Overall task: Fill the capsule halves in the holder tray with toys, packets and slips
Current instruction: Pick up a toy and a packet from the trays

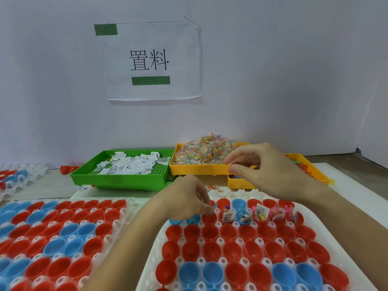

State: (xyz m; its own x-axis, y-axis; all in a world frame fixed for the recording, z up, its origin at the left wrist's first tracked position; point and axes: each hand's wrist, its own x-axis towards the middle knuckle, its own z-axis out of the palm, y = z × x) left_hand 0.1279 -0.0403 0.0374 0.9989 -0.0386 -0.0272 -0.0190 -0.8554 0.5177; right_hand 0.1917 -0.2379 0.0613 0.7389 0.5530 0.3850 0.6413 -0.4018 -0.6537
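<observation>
A white holder tray (327, 219) in front of me holds rows of red and blue capsule halves (231, 250). Several halves in a far row (260, 214) contain toys, packets and slips. My left hand (186, 200) hovers over that row's left part, fingers pinched on a small blue toy (214, 206) above a red half. My right hand (264, 166) reaches to the front right corner of the orange tray of clear bead packets (201, 154), thumb and fingers apart with nothing visible between them.
A green tray (117, 179) of white paper slips stands at the back left. An orange tray of small toys (312, 171) lies behind my right hand. A second holder tray of capsule halves (52, 234) is on the left, another (12, 177) at far left. Wall behind.
</observation>
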